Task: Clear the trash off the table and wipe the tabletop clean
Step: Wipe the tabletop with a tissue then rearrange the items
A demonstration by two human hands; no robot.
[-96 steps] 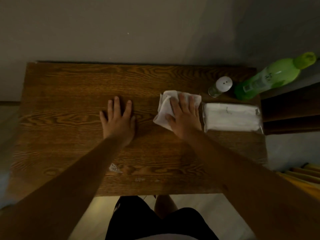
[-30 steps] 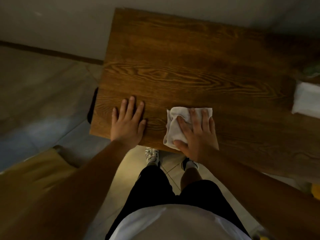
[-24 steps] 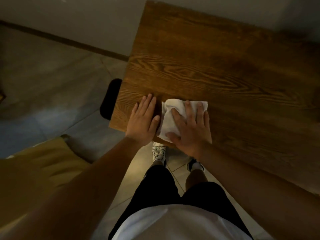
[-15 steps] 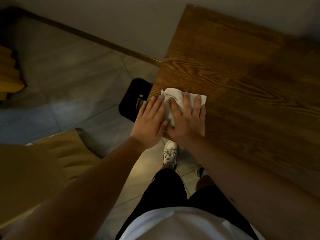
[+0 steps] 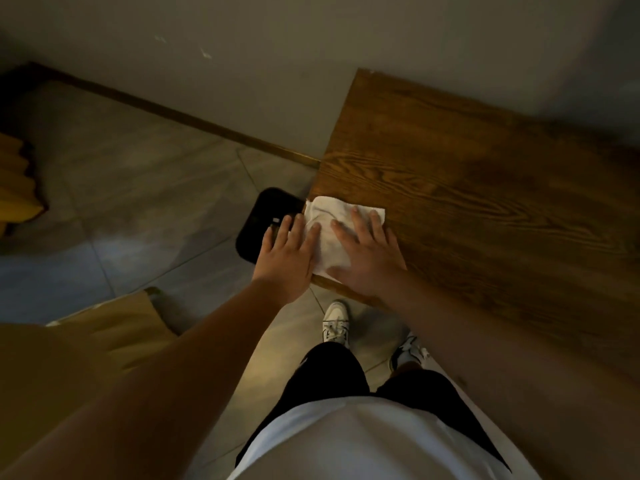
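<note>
Now your flat right hand (image 5: 370, 254) presses the cloth (image 5: 329, 233) at the table (image 5: 485, 202) corner; your left hand (image 5: 287, 254), fingers straight, touches its nine-o'clock edge; bin (image 5: 263, 220) below, wiping nearly done.

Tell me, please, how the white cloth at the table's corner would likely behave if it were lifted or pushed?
The white cloth looks soft and creased, so it would probably droop limply when lifted. It seems thin and light. Under the right hand pressing it flat on the table, it likely slides and bunches; its edge at the corner may flop over beside the left hand.
</note>
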